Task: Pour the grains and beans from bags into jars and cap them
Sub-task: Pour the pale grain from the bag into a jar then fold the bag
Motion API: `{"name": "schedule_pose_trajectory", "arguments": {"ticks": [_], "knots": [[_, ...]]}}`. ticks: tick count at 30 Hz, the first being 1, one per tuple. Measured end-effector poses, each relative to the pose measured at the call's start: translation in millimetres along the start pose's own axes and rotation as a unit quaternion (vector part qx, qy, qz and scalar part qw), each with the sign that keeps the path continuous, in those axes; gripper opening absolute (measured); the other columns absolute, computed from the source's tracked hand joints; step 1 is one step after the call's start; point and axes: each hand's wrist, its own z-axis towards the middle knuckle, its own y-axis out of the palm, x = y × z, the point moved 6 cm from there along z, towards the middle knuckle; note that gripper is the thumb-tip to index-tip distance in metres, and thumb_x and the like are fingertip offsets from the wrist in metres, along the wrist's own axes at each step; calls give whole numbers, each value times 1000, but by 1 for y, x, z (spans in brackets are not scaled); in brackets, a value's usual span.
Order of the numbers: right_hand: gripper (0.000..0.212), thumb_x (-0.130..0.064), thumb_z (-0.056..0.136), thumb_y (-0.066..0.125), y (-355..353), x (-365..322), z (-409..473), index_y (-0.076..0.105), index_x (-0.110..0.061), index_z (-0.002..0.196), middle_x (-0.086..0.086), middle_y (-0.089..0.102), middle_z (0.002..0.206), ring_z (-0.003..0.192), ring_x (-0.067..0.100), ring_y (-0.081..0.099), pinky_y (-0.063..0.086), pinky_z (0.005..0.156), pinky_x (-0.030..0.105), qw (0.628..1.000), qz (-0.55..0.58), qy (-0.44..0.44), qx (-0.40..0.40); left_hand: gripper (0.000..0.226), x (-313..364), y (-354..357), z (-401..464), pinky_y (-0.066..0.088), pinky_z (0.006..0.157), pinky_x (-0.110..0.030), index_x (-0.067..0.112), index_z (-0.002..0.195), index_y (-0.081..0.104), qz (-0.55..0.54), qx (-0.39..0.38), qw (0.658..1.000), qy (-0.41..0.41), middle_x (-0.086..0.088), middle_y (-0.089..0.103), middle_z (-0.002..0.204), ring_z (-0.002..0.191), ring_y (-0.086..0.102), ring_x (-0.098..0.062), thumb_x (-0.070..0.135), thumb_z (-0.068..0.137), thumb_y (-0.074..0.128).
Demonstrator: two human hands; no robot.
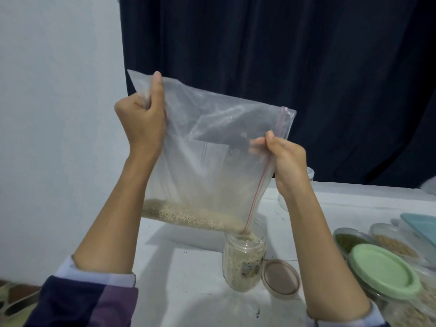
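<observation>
One bag (212, 147) in play, tipped w/ its low corner at the mouth of one open jar (244, 263), approx 6 o'clock in view; pale grain (188, 214) runs in. Jar looks nearly full, some grain left along the bag's lower edge, so this pour is prob near its end. Cap not on yet: one brownish lid (280, 279) lies flat just beside the jar at its 3 o'clock.

Left hand (141, 119) fisted on the bag's top corner, fingers curled tight, thumb up. Right hand (286, 159) pinches the zip edge btw thumb and fingers.

At 4 o'clock: one jar w/ green lid (384, 271) on, looks done; behind it two containers, one of green beans (349, 240), one of tan grain (391, 239); lids on those, can't tell.
</observation>
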Motion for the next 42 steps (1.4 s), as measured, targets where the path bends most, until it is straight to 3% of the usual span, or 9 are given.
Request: {"name": "schedule_pose_trajectory", "arguments": {"ticks": [5, 10, 16, 19, 22, 28, 31, 37, 42], "knots": [[30, -25, 98, 52, -1, 0, 4, 73, -9, 84, 3, 75, 87, 81, 13, 70, 54, 84, 32, 1000, 11, 2, -10, 62, 2, -2, -5, 21, 42, -12, 19, 44, 20, 2, 10, 1000, 1, 15, 25, 31, 32, 25, -3, 29, 94, 57], [30, -25, 98, 52, 3, 1, 5, 74, -8, 84, 3, 75, 84, 78, 12, 71, 53, 70, 22, 999, -7, 10, -39, 62, 1, -3, -10, 22, 41, -16, 18, 44, 21, -1, 13, 1000, -8, 13, 26, 32, 33, 25, -4, 32, 92, 58], [28, -21, 97, 54, -2, 0, 5, 72, -8, 80, 1, 75, 83, 78, 15, 72, 55, 81, 27, 999, 25, 9, -24, 62, 4, -2, -12, 22, 41, -21, 16, 45, 21, 6, 15, 1000, -11, 13, 25, 34, 35, 25, -5, 36, 91, 57], [29, -21, 97, 53, -3, 0, 5, 72, -9, 79, 2, 75, 82, 77, 16, 71, 55, 74, 27, 999, 34, 15, -28, 67, 3, -2, -11, 27, 43, -36, 1, 44, 28, 6, 17, 1000, -14, -9, 33, 41, 40, 31, -29, 46, 86, 54], [28, -20, 97, 53, -5, 0, 4, 70, -8, 79, 1, 74, 79, 74, 14, 71, 56, 67, 24, 999, 42, 26, -22, 71, 3, -2, -10, 30, 42, -40, -5, 44, 33, 18, 18, 1000, -10, -24, 38, 43, 43, 36, -43, 48, 86, 54], [28, -20, 97, 54, -8, 1, 2, 70, -10, 76, 1, 74, 74, 71, 14, 71, 57, 74, 28, 998, 54, 29, -8, 65, 4, 1, -10, 28, 43, -36, 6, 45, 26, 28, 15, 999, -15, -5, 34, 42, 41, 34, -31, 47, 87, 55], [27, -20, 97, 55, -7, 2, 1, 70, -10, 76, 0, 73, 73, 70, 14, 71, 58, 74, 29, 997, 61, 37, -21, 63, 6, 0, -10, 23, 41, -22, 15, 44, 22, 34, 26, 999, -17, 14, 26, 34, 35, 26, -5, 38, 90, 57], [27, -21, 96, 55, -4, 4, -2, 70, -10, 77, 2, 74, 78, 75, 17, 71, 57, 76, 29, 996, 71, 46, -39, 64, 9, -3, -11, 27, 42, -26, 9, 43, 28, 41, 34, 999, -7, 6, 31, 38, 37, 30, -9, 46, 87, 56], [27, -19, 97, 55, -7, 6, -3, 69, -9, 76, 2, 73, 76, 68, 14, 70, 54, 65, 21, 994, 103, 38, -8, 61, 13, -1, -10, 26, 41, -27, 17, 43, 24, 37, 25, 999, -1, 13, 28, 35, 37, 31, -12, 49, 85, 55]]}}
